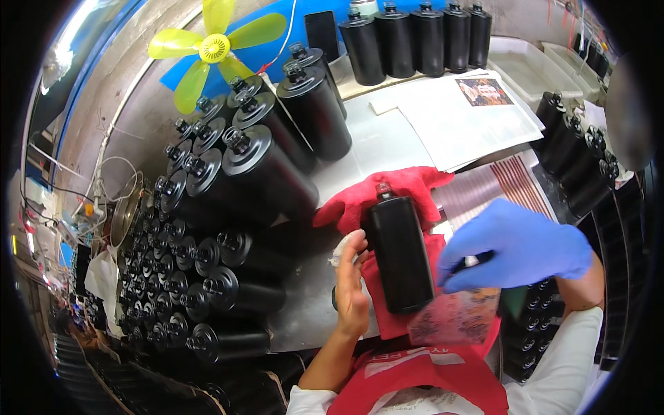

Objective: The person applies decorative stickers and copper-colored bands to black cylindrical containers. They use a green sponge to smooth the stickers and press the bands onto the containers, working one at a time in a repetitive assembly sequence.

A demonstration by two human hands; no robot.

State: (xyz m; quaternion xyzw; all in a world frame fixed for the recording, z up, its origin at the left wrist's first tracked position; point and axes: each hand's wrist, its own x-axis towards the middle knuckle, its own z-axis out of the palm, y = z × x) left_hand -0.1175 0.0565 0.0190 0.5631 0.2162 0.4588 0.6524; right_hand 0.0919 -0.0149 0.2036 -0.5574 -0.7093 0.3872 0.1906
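A matte black bottle [399, 252] with a clear neck lies on a red cloth [366, 197] in front of me, its neck pointing away. My left hand [353, 290] is bare, with a white wrapping on one finger. Its fingers are stretched out along the bottle's left side; whether they touch it I cannot tell. My right hand [515, 249], in a blue glove, is right of the bottle with thumb and fingertips pinched together. From them hangs a thin, see-through printed sheet [455, 317], slightly blurred, over the bottle's lower right and my red apron [429, 370].
Several upright black bottles [266, 173] crowd the left, with smaller-looking ones [238, 290] nearer. More bottles [394, 41] line the back, and others [577, 162] stand at right. White paper sheets [443, 128], a striped sheet [522, 183], a yellow-green fan [214, 48] and a pale tray [529, 69] are beyond.
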